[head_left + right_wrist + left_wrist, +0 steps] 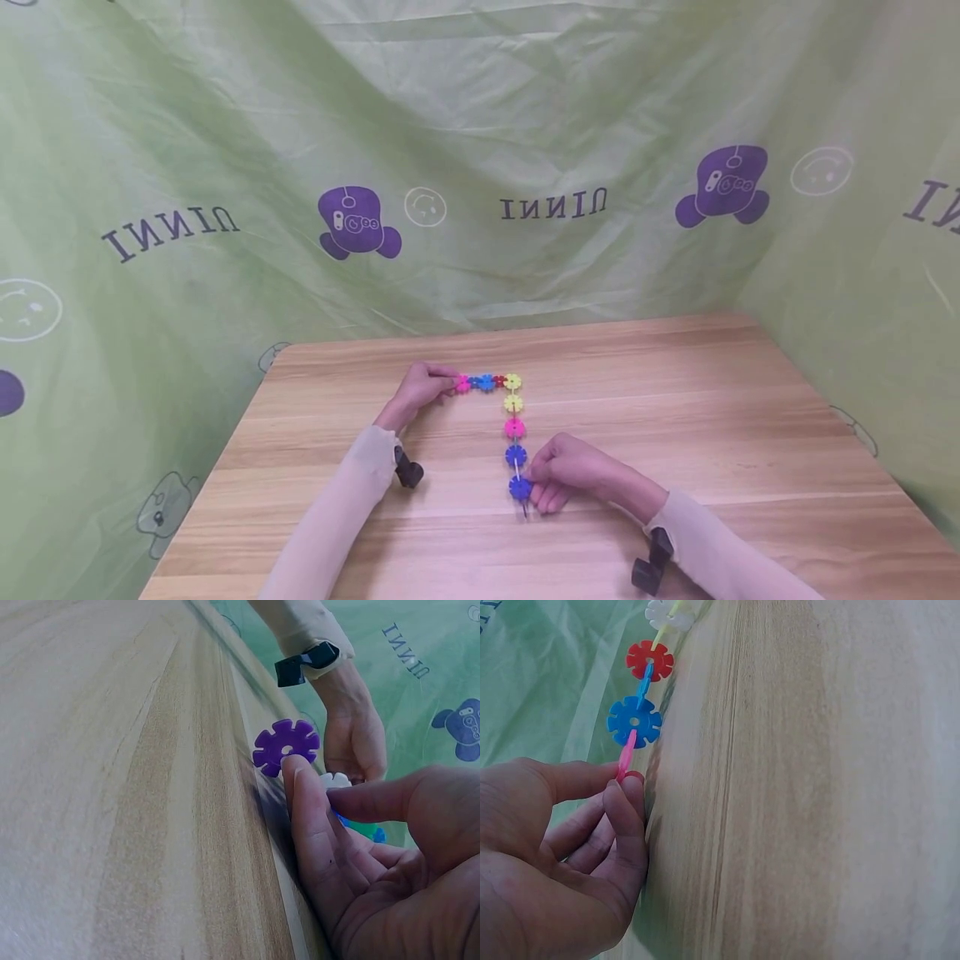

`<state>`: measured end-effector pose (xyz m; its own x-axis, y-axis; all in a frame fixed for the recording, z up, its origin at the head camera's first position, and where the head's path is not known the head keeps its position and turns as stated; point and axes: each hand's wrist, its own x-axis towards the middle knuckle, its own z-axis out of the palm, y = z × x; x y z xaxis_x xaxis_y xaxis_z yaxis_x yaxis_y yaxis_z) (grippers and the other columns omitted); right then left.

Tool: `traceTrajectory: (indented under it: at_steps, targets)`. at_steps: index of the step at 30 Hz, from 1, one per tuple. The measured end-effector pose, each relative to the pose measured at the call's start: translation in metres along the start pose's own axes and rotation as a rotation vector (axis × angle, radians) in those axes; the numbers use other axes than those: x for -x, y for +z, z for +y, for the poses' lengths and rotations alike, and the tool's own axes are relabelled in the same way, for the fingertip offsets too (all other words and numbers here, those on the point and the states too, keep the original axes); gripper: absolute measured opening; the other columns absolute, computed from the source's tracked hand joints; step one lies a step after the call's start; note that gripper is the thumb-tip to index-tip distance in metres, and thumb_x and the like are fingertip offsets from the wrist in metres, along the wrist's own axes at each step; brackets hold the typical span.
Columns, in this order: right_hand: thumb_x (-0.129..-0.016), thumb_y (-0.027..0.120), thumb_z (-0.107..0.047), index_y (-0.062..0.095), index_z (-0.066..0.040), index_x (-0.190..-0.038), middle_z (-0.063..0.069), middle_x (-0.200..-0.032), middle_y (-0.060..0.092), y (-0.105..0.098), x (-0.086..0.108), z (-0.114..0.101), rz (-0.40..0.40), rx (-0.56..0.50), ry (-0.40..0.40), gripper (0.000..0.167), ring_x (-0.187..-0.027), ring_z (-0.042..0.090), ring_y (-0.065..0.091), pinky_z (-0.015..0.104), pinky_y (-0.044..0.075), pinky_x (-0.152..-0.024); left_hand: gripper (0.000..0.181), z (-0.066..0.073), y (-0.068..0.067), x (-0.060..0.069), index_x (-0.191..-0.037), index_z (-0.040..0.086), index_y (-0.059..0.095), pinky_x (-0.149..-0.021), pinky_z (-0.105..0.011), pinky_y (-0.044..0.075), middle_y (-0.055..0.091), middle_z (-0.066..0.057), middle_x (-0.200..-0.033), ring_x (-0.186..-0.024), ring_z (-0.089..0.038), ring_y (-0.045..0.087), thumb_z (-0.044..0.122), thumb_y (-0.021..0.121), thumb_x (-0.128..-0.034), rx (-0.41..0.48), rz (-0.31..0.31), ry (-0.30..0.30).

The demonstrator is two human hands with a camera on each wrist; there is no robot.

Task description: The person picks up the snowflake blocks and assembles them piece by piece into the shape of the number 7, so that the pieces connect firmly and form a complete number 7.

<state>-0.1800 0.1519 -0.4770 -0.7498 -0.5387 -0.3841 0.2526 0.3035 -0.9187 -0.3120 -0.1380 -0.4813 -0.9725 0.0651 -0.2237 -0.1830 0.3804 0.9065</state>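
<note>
A chain of interlocking plastic snowflake discs [514, 428] makes a bent line on the table, with a short arm to the left and a longer one toward me. My left hand [426, 385] pinches the pink disc [628, 754] at the left end, which joins a blue disc [634, 721]; a red disc [650, 660] comes further along. At the near end, my right hand [572, 468] pinches the chain between thumb and fingers. A purple disc [286, 747] shows past its fingertips in the right wrist view, with a white disc [335, 780] partly hidden by the thumb.
The wooden table [697, 400] bears the chain and reaches back to a green printed curtain [465, 108], which hangs behind it and along both sides. Each wrist wears a black camera mount, seen at the left wrist mount [408, 469] and right wrist mount [652, 562].
</note>
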Motion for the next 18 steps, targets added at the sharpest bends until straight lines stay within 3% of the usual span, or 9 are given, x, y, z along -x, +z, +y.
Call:
traceTrajectory:
  at_steps: [18]
  targets:
    - [-0.1, 0.065, -0.012, 0.076, 0.004, -0.097, 0.012, -0.076, 0.075, -0.003, 0.0037, 0.0023, 0.005, 0.007, -0.003, 0.02, -0.06, 0.014, 0.072, 0.026, 0.062, -0.057, 0.025, 0.0018, -0.0016, 0.0005, -0.121, -0.005, 0.073, -0.063, -0.021, 0.056, 0.077, -0.013, -0.095, -0.073, -0.011, 0.066, 0.008, 0.067, -0.1004, 0.013, -0.024, -0.018]
